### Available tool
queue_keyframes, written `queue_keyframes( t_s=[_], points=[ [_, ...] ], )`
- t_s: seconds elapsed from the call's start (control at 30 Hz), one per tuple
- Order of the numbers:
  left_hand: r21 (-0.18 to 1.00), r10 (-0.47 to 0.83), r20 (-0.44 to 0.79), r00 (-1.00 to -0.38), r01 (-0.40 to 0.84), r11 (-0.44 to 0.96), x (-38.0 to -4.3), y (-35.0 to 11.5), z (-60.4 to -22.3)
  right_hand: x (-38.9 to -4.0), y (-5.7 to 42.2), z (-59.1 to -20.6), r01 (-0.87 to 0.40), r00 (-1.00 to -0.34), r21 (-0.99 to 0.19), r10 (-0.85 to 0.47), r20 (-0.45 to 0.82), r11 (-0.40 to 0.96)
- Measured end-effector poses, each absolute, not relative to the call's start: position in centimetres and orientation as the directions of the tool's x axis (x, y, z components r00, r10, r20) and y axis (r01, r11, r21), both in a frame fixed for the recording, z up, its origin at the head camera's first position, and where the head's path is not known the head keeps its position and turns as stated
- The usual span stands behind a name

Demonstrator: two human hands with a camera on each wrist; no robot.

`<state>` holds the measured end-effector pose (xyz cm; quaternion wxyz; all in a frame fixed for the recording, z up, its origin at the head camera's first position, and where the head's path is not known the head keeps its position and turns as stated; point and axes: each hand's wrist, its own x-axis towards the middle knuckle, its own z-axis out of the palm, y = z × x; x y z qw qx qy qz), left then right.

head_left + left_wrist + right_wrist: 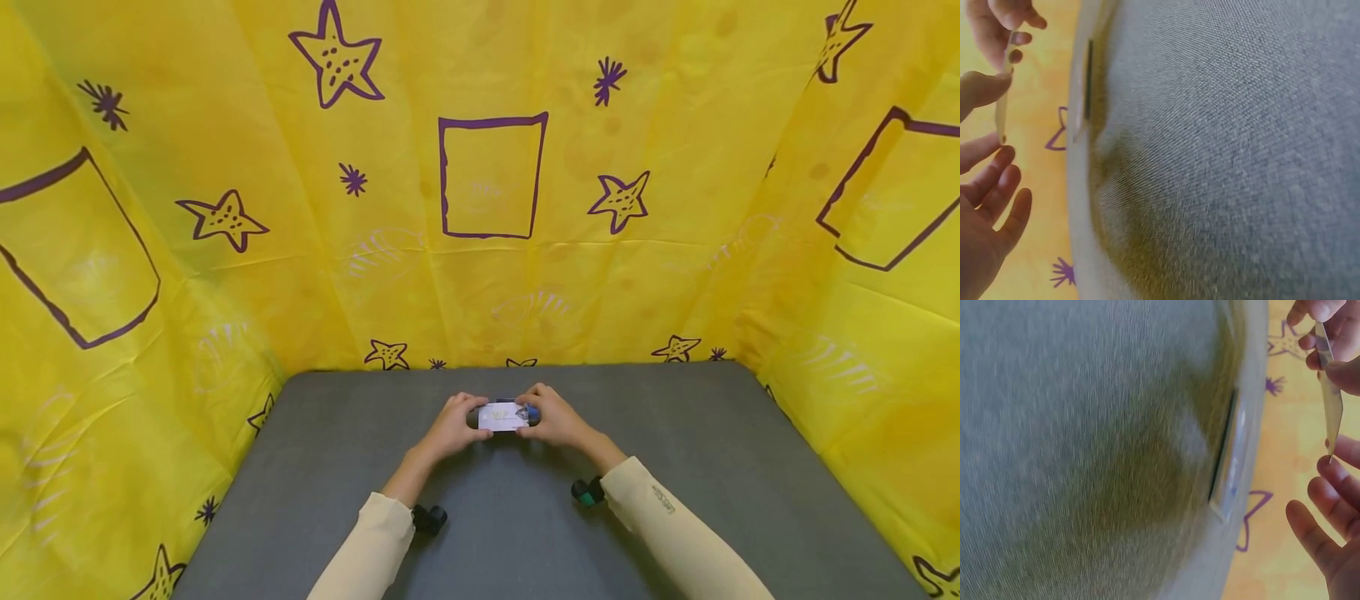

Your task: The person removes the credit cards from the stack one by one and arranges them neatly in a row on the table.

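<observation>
A small white card (498,416) with faint print and a dark picture near its right end is held up between both hands. My left hand (455,425) pinches its left end between thumb and fingers. At the right end, my right hand (555,419) grips it the same way. Both wrist views show the card edge-on, as a thin strip (1002,119) above the table, its other fingers spread loosely. Behind it, a thin flat object (1225,456) with a dark edge lies near the table's far edge; its kind is unclear, and the card mostly hides it in the head view.
The grey cloth-covered table (510,533) reaches to yellow curtains (487,292) with purple stars and squares at the back and both sides. A dark wrist device (430,520) sits on the left wrist, and another device (587,492) on the right.
</observation>
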<state>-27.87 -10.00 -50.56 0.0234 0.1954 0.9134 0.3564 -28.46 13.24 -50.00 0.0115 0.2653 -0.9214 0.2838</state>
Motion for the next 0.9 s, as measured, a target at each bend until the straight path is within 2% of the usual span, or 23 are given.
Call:
queue_keyframes(
  t_s=[0.3, 0.53, 0.9],
  points=[
    [0.647, 0.365, 0.122, -0.923, 0.353, 0.676, -26.2, -11.6, -49.8, -27.2, 12.0, -49.7, -0.566, -0.818, -0.496, -0.526, 0.234, 0.659],
    [0.653, 0.319, 0.099, -0.943, 0.303, 0.694, -25.2, -12.9, -49.7, -26.5, 10.9, -49.8, -0.608, -0.789, -0.482, -0.552, 0.272, 0.631],
    [0.643, 0.299, 0.134, -0.945, 0.313, 0.699, -24.0, -14.2, -49.8, -25.6, 9.7, -49.6, -0.593, -0.788, -0.521, -0.576, 0.218, 0.614]
  ],
)
